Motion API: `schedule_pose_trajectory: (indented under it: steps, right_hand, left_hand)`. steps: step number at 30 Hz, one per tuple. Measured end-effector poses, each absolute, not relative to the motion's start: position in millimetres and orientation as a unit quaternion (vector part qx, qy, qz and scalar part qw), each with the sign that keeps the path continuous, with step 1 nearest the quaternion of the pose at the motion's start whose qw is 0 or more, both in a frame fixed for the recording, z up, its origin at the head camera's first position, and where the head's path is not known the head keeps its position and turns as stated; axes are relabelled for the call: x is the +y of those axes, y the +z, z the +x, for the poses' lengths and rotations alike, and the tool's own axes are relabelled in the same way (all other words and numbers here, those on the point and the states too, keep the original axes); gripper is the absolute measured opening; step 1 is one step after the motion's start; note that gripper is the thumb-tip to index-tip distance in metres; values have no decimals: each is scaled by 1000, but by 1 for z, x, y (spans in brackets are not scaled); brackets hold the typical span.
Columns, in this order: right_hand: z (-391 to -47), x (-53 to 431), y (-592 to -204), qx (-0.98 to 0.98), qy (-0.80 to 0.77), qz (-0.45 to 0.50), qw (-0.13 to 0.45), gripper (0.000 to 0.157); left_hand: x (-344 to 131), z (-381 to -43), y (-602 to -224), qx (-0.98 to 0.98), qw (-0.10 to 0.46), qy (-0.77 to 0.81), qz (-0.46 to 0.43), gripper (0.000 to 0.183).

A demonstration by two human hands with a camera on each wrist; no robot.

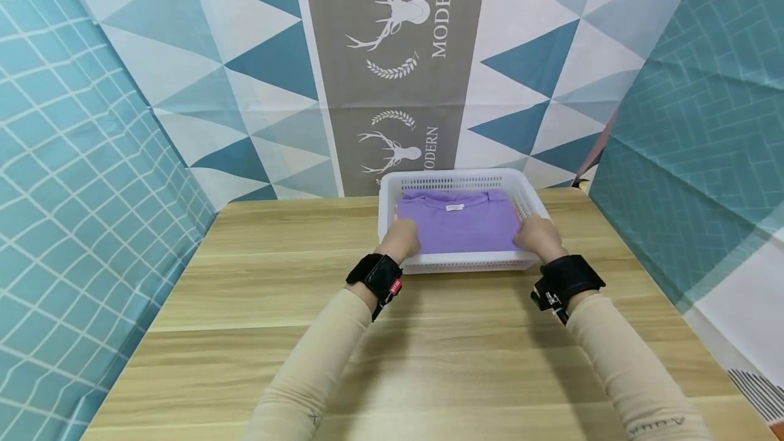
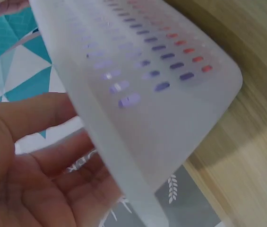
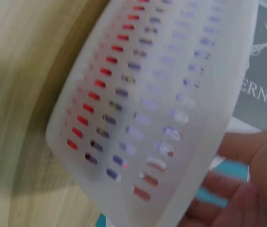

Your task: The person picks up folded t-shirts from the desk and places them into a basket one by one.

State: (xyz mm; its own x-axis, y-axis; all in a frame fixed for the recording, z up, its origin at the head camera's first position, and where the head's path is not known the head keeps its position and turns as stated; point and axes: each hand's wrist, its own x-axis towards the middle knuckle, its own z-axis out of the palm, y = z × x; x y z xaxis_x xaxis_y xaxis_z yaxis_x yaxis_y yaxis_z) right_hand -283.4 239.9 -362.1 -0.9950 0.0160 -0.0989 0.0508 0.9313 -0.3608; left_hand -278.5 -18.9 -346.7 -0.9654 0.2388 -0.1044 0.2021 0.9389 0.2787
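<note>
A white plastic basket with perforated walls is at the far side of the wooden table. Inside lies a folded purple T-shirt, its collar and white label toward the back. My left hand grips the basket's left side, and my right hand grips its right side. In the left wrist view, fingers of the left hand reach behind the basket's rim. The right wrist view has the right hand at the opposite rim. Red and dark purple show through the slots below the shirt; what they belong to is hidden.
The wood-grain table extends in front and to the left of the basket. A patterned cloth backdrop hangs behind it. Teal sheets enclose both sides, with the right sheet near the table's right edge.
</note>
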Motion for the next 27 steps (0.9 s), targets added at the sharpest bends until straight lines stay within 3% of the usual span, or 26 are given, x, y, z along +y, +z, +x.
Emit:
schedule_pose_trajectory:
  steps: [7, 12, 18, 22, 27]
  right_hand:
    - [-287, 216, -377, 959, -200, -137, 144, 46]
    - [-286, 205, -379, 962, -160, -117, 188, 60]
    - [-288, 195, -384, 966, -139, -101, 196, 67]
    - [-288, 197, -388, 969, -158, -108, 159, 66]
    - [-276, 203, -392, 961, -237, -140, 20, 49]
  left_hand:
    - [-12, -279, -361, 964, 139, 171, 147, 33]
    - [-10, -278, -370, 959, 185, 146, 158, 51]
    - [-12, -278, -376, 961, 195, 134, 144, 60]
    - [-14, -275, -379, 965, 162, 152, 140, 61]
    - [-22, -260, -377, 961, 83, 196, 179, 53]
